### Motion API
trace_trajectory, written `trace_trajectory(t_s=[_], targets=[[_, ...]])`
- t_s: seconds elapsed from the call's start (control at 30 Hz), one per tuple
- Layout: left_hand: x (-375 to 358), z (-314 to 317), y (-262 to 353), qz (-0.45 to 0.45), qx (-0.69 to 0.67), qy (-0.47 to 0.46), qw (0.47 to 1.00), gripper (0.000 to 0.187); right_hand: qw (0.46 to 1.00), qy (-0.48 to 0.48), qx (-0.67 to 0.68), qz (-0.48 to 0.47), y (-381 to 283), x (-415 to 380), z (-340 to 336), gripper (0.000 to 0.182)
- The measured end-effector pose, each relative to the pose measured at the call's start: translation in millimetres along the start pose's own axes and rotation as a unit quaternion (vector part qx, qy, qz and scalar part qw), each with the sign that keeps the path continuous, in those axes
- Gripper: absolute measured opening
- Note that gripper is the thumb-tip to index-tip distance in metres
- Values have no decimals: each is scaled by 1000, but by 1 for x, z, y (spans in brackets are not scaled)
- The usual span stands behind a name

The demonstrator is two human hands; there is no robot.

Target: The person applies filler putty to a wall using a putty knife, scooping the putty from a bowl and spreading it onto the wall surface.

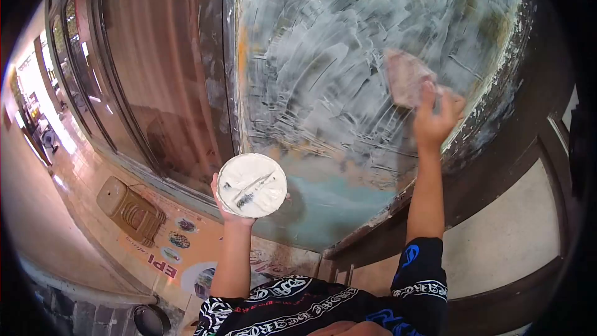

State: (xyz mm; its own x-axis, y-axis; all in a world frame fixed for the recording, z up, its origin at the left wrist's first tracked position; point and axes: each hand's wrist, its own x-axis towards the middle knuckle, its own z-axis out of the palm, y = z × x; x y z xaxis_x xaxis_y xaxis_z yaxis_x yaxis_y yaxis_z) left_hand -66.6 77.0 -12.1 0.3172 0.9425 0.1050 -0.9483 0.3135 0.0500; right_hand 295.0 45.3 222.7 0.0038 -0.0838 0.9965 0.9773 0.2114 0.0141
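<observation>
The work is on a large glass pane (pixel 348 74) that is covered with white smeared paste in wide strokes; near the bottom the glass looks more blue-green and less covered. A dark frame (pixel 497 168) runs around the pane on the right and below. To the left there is a brown door (pixel 155 68) with a shiny surface. Far down, the floor (pixel 81 180) is of light tiles, and a stack of brown plastic stools (pixel 127 208) stands there, beside a printed banner (pixel 186 255) with round pictures and red letters.

There are two hands and one person in view. The left hand (pixel 233 208) holds one round white dish (pixel 252 185) from below, with the fingers around its rim; the dish is full of white paste, and one thin tool (pixel 252 188) lies in it. The right hand (pixel 435 118) is raised and presses one pinkish cloth (pixel 407 76) flat against the glass, fingers spread on the lower edge of it. The cloth looks blurred. Both sleeves (pixel 416 274) are black with white and blue patterns.
</observation>
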Motion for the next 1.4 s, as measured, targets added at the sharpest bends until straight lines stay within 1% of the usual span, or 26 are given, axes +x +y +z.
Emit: trace_trajectory(t_s=[0.03, 0.1, 0.17, 0.2, 0.27, 0.33, 0.4, 0.47, 0.5, 0.57, 0.63, 0.7, 0.73, 0.8, 0.87, 0.93, 0.97, 1.03, 1.1, 1.17, 1.2, 1.27, 1.3, 1.33, 1.37, 1.4], targets=[[0, 1, 0, -14, -7, -32, 999, 79, 999, -49, 10, -19, -3, -17, -2, 9], [-2, 12, -3, -49, 16, -96, 994, 80, 982, -163, 34, -85, -45, -49, 1, 10], [-2, 14, -9, -57, 12, -82, 995, 80, 955, -264, 48, -122, -57, -97, 17, 11], [-1, 15, -12, -61, 8, -69, 996, 80, 956, -263, 44, -119, -57, -100, 21, 11], [1, 18, -15, -65, 0, -44, 997, 79, 942, -313, -2, -125, -51, -92, 37, 11], [4, 20, -16, -66, -8, -19, 998, 79, 962, -197, -86, -169, -34, -40, 39, 12], [7, 19, -13, -58, -5, -26, 998, 79, 987, -115, -86, -69, -12, 17, 23, 16], [7, 15, -10, -40, 0, -34, 999, 79, 991, -67, 55, 102, 32, 46, 10, 20], [4, 20, -10, -48, 22, -74, 996, 79, 991, -67, 56, 100, 40, 51, 1, 20], [5, 16, -8, -39, 30, -61, 997, 78, 993, 28, 23, 109, 44, 50, -16, 21], [5, 14, -9, -32, 40, -45, 998, 78, 999, -12, -53, -3, 16, 19, -10, 20], [7, 17, -12, -54, 16, -73, 996, 78, 988, -156, 11, -14, -16, -17, -2, 18], [7, 18, -14, -65, 5, -87, 994, 78, 987, -157, 9, -12, -21, -22, 3, 18], [7, 19, -16, -66, 14, -67, 995, 77, 962, -258, -51, -69, -26, -25, 10, 18], [10, 16, -18, -35, 36, -16, 999, 77, 983, -148, -81, -75, 0, 4, 14, 21], [8, 21, -17, -50, 26, -38, 998, 77, 996, -76, -42, 36, 24, 36, 5, 21], [11, 14, -15, -43, 5, -19, 999, 77, 996, -76, -41, 33, 32, 38, -1, 21], [14, 11, -13, -32, -20, -2, 999, 77, 995, -3, 25, 101, 33, 36, -13, 19], [11, 16, -13, -43, -7, -39, 998, 77, 995, -98, -22, -8, -5, 11, -14, 16], [8, 18, -15, -52, 1, -57, 997, 78, 976, -215, -8, -32, -23, -21, -3, 13], [8, 19, -17, -54, 2, -54, 997, 77, 976, -215, -10, -30, -29, -27, 3, 13], [8, 21, -19, -59, 6, -49, 997, 77, 953, -273, -58, -115, -35, -30, 12, 12], [9, 23, -19, -61, 8, -48, 997, 77, 954, -271, -59, -114, -30, -18, 13, 12], [10, 24, -19, -61, 9, -46, 997, 77, 969, -209, -81, -104, -20, 4, 12, 13], [17, 11, -17, -42, -24, -2, 999, 77, 979, -148, -102, -93, -8, 23, 11, 15], [16, 11, -17, -42, -23, -2, 999, 77, 991, -124, -57, -18, 8, 39, 7, 16]])
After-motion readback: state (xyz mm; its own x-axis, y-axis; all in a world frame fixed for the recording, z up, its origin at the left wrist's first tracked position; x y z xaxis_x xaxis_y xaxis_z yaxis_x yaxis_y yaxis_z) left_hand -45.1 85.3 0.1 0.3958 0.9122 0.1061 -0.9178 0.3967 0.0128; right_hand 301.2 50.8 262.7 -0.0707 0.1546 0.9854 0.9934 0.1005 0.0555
